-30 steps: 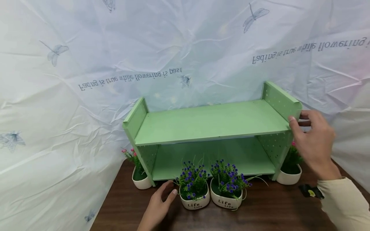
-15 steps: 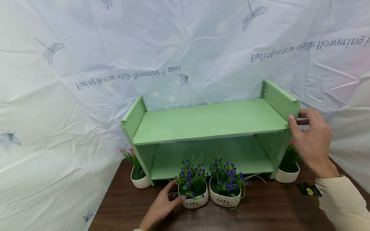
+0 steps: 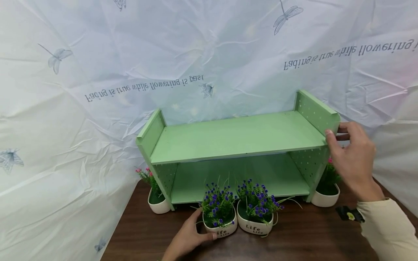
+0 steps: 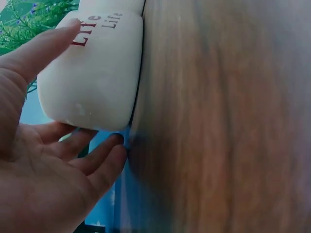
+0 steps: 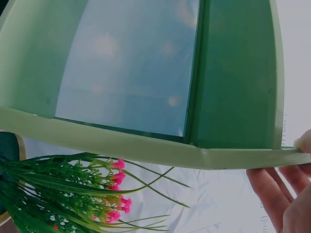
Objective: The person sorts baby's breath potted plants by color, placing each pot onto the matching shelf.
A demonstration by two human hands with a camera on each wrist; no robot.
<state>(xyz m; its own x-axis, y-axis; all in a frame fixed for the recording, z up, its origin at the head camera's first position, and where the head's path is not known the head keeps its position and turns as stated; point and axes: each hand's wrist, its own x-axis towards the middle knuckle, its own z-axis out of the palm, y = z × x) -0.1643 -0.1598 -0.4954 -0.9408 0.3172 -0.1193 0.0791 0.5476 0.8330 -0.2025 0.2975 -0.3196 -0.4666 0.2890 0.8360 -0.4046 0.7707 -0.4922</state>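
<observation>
My left hand (image 3: 189, 233) holds the left end of a cream flowerpot (image 3: 225, 230) with purple flowers, standing on the table before the shelf. In the left wrist view the thumb lies over the pot's (image 4: 97, 73) "Life" lettering, while the fingers curve at its end. Close beside it on the right is a matching flowerpot (image 3: 253, 226). My right hand (image 3: 354, 156) grips the right side panel of a green two-tier shelf (image 3: 241, 136), thumb inside and fingers outside. The right wrist view has that panel's pale front edge (image 5: 146, 151) with fingertips at its end.
Pink-flowered pots stand at the shelf's left (image 3: 159, 206) and right (image 3: 326, 199) sides. A small black item (image 3: 349, 214) with a yellow mark lies by the right sleeve. Behind the brown table (image 3: 287, 241) hangs a printed cloth (image 3: 209, 54).
My left hand has moved right, from beside the left purple-flowered pot to holding it, and the pot has shifted very slightly. The right hand stays on the shelf panel.
</observation>
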